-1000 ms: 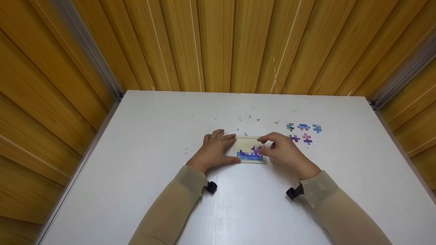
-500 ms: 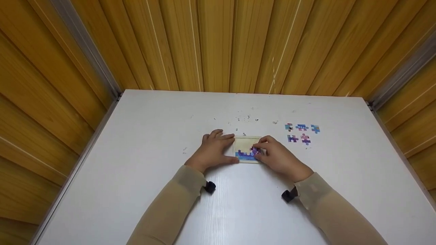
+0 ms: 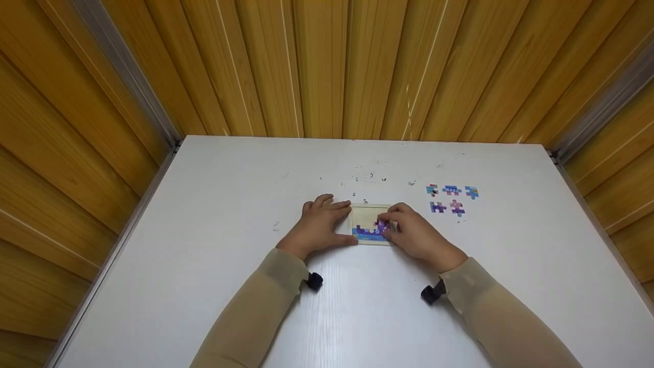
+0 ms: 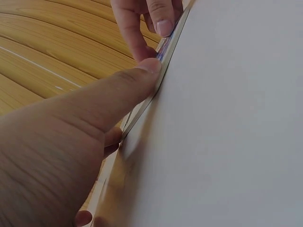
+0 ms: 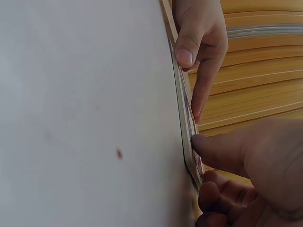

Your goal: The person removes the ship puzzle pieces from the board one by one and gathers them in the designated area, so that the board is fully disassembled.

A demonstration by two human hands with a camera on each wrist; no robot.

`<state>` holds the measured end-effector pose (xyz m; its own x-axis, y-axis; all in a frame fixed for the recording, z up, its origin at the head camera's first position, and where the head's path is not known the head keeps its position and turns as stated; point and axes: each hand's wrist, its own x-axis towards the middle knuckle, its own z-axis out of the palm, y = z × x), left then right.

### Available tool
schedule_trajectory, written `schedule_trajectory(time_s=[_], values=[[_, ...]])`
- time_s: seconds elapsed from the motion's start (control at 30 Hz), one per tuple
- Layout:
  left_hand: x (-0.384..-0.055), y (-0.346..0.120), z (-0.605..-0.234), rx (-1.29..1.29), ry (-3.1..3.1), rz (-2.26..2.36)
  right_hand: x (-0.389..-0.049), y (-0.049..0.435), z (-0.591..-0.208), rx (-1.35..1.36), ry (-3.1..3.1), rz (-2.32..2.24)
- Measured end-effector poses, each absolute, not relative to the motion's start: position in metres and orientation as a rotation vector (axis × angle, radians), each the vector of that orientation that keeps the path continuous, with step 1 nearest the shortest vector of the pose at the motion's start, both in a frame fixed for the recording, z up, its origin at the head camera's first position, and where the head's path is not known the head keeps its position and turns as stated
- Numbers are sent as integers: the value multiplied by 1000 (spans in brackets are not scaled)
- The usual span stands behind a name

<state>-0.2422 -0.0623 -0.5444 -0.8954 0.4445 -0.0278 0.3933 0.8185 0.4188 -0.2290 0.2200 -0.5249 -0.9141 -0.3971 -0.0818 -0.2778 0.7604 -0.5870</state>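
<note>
A small pale wooden puzzle tray (image 3: 364, 215) lies on the white table, its lower part filled with blue and purple pieces (image 3: 369, 235). My left hand (image 3: 319, 230) rests along its left side with fingers spread. The thumb touches the lower left corner and a fingertip the upper left one. At the tray's right side my right hand (image 3: 416, 232) pinches a purple puzzle piece (image 3: 382, 225) between thumb and fingers, low against the tray. Fingers hide most of that piece. Both wrist views show the tray edge-on, with the left thumb (image 4: 142, 75) on its rim.
Several loose puzzle pieces (image 3: 451, 190) lie in two rows right of the tray. Tiny dark crumbs (image 3: 371, 176) are scattered behind it. The white table (image 3: 245, 174) is bordered by yellow wood-look panels (image 3: 322, 66).
My right hand has moved left and down onto the tray with the purple puzzle piece, and its fingers have drawn closer together. The left hand stays on the tray's left side.
</note>
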Motion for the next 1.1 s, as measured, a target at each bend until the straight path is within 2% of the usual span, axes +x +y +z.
schedule_trajectory(time_s=[0.5,1.1], values=[[-243,-63,-547,683,2875,635,-230,220,-525,-481,2750,-979],[-243,-63,-546,667,2867,630,-233,224,-529,-541,2781,-920]])
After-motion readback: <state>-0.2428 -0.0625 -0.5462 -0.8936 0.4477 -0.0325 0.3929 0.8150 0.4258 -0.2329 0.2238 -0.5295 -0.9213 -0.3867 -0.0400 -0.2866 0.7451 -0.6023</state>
